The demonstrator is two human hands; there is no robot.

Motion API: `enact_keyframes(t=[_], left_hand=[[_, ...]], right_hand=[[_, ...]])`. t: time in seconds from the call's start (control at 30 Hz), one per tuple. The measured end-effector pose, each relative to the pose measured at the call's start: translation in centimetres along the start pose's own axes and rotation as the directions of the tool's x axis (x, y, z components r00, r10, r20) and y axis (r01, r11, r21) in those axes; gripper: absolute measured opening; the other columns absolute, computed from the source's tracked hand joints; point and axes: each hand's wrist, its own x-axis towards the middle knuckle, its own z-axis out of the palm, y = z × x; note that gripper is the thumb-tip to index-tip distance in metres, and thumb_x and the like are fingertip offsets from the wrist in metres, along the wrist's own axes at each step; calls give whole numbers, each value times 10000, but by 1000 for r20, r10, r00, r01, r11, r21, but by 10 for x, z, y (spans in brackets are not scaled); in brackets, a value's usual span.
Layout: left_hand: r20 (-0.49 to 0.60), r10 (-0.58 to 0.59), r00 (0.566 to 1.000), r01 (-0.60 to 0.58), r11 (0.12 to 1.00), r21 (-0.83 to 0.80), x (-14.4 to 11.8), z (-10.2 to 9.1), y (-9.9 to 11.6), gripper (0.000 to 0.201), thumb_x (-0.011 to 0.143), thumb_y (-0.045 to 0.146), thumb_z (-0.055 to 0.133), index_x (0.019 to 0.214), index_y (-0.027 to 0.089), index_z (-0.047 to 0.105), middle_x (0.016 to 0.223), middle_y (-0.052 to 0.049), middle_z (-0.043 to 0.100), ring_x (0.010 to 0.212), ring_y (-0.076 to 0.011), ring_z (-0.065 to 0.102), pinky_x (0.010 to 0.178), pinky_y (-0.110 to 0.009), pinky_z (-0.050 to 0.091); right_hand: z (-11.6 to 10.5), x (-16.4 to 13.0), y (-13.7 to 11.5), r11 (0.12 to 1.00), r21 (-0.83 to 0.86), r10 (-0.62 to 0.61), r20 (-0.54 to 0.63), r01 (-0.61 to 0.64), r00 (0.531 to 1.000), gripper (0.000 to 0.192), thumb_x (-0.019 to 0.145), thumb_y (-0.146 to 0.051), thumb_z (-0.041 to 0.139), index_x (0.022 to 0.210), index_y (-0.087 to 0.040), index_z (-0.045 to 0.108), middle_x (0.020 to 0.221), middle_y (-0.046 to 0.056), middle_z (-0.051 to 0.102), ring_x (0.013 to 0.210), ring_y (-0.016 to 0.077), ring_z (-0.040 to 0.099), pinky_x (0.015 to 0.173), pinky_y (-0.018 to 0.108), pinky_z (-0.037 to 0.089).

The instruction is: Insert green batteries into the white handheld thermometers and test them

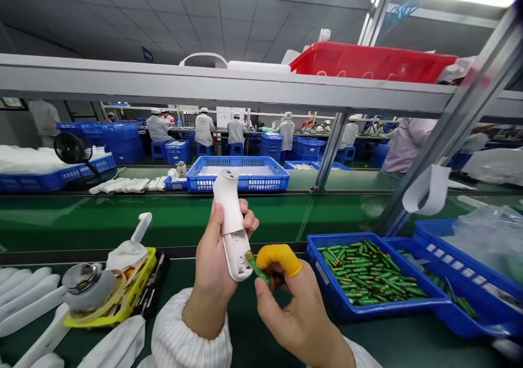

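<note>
My left hand [216, 248] is wrapped round a white plastic handheld device [229, 201], held upright with its lower compartment uncovered toward me. Small metal contacts show inside that compartment. My right hand [294, 297], with a yellow cover on one finger, pinches a green battery [257, 269]. The battery's upper end is at the compartment's lower right edge; whether it is inside I cannot tell. Right of my hands, a blue tray [347, 312] holds many similar green batteries [371, 272].
A yellow tray [102, 319] with a glass jar [81, 278] stands at left, beside several white device bodies [28, 297]. Beyond the green conveyor [102, 221] is a blue basket [241, 182]. A metal post [445, 106] rises at right. Several people in white sit farther back.
</note>
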Motion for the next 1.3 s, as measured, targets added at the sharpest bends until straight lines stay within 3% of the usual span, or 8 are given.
enact_keyframes(t=[0.17, 0.37, 0.5, 0.67, 0.83, 0.93, 1.03, 1.3], left_hand=[[3, -47, 999, 47, 999, 4, 0, 1, -2, 287, 1004, 318, 271, 950, 138, 488, 809, -43, 474, 635, -106, 472, 577, -209, 457], [32, -53, 998, 51, 996, 69, -3, 4, -7, 245, 1003, 280, 268, 959, 149, 471, 845, -46, 486, 632, -103, 472, 590, -215, 457], [62, -75, 995, 69, 994, 89, -4, 3, -15, 188, 993, 290, 340, 1012, 157, 472, 843, -45, 491, 688, -122, 501, 631, -215, 467], [45, 78, 996, -80, 996, 38, 0, -1, -20, 200, 995, 325, 362, 974, 165, 482, 836, -22, 480, 713, -111, 500, 751, -231, 490], [100, 110, 989, -120, 988, 97, -4, 0, -16, 292, 999, 345, 316, 861, 159, 493, 817, -32, 468, 741, -124, 492, 738, -227, 471], [184, 124, 975, -161, 967, 200, -10, 2, -16, 300, 983, 377, 364, 845, 166, 525, 801, -42, 471, 790, -150, 495, 749, -234, 462], [257, 140, 956, -195, 959, 206, -13, 3, -18, 265, 946, 404, 471, 832, 176, 544, 791, -35, 467, 777, -151, 487, 744, -242, 463], [186, 224, 957, -262, 941, 214, -10, 4, -19, 252, 975, 278, 331, 889, 172, 543, 846, -42, 511, 819, -150, 524, 818, -255, 474]], right_hand=[[-8, 5, 4, 1000, 22, -15, 136, 12, 991, 81, 890, -170, 470, 887, -188, 550, 611, -23, 565, 514, 129, 528, 498, 253, 409], [-7, 5, 9, 964, 254, 87, -37, -75, 996, 45, 971, -193, 531, 991, -223, 558, 698, -46, 598, 543, 78, 533, 486, 178, 399], [-1, 3, 13, 996, 50, -62, -131, 69, 989, 104, 928, -161, 601, 865, -191, 523, 647, -27, 548, 555, 104, 507, 527, 226, 378], [-10, 8, 11, 987, 7, -160, 118, 160, 980, 244, 1019, -302, 443, 854, -149, 539, 698, 33, 542, 589, 128, 479, 533, 257, 334], [-19, 10, 8, 976, 204, 23, 233, -72, 972, 130, 971, -314, 552, 985, -192, 595, 758, 5, 574, 662, 125, 543, 575, 232, 403], [-13, 12, 6, 790, 424, 334, 306, -442, 891, 212, 883, -386, 663, 888, -195, 571, 685, -26, 533, 586, 105, 504, 515, 202, 406], [-9, 15, 7, 532, 576, 461, 418, -621, 783, 267, 818, -396, 707, 844, -183, 547, 678, -33, 521, 555, 88, 475, 496, 188, 404], [-33, 23, 14, 409, 763, 380, 356, -501, 854, 170, 869, -284, 680, 1002, -220, 595, 877, -12, 570, 549, 42, 518, 530, 167, 464]])
